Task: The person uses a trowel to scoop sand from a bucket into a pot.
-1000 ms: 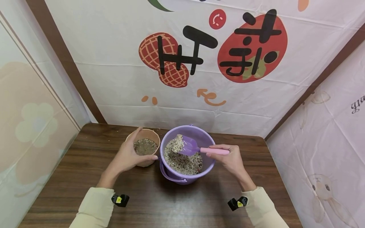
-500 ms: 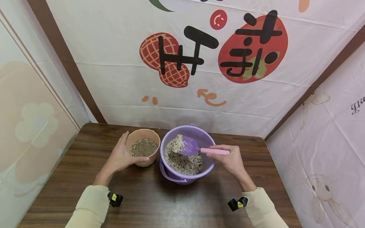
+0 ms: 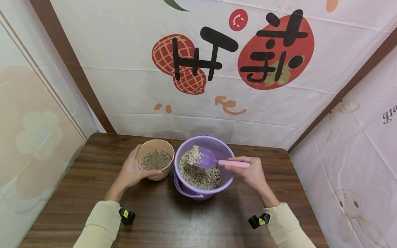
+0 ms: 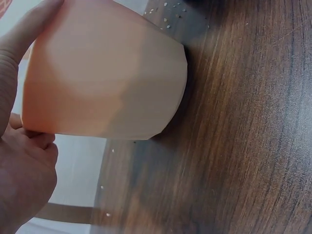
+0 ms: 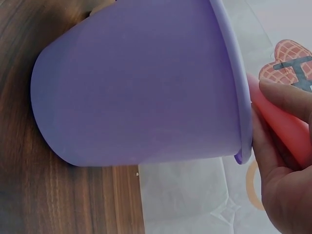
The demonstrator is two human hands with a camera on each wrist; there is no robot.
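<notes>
- the left hand reaches in from the lower left, forearm slanting up toward the middle of the counter, and wraps the near left side of a peach cup.
- its thumb lies along the cup's front wall, pointing right; the fingers curl round the far left of the rim. the left wrist view shows the fingertips pressed to the cup wall, palm close beside it.
- the cup stands upright on the counter, left of the bucket and just beside it; whether they touch i cannot tell. it holds a dark grainy mix part way up.
- the right hand comes in from the lower right, wrist bent, and pinches the pink handle of a small scoop between thumb and curled fingers.
- the scoop's purple blade sits inside the purple bucket, level, carrying a heap of pale grains above the mix that fills the bucket.
- in the right wrist view the fingers close over the pink handle just outside the bucket rim.
- the bucket stands upright at the middle of the counter, its handle hanging down at the front.
- both sleeves are pale yellow, with a small black clip near each cuff.
</notes>
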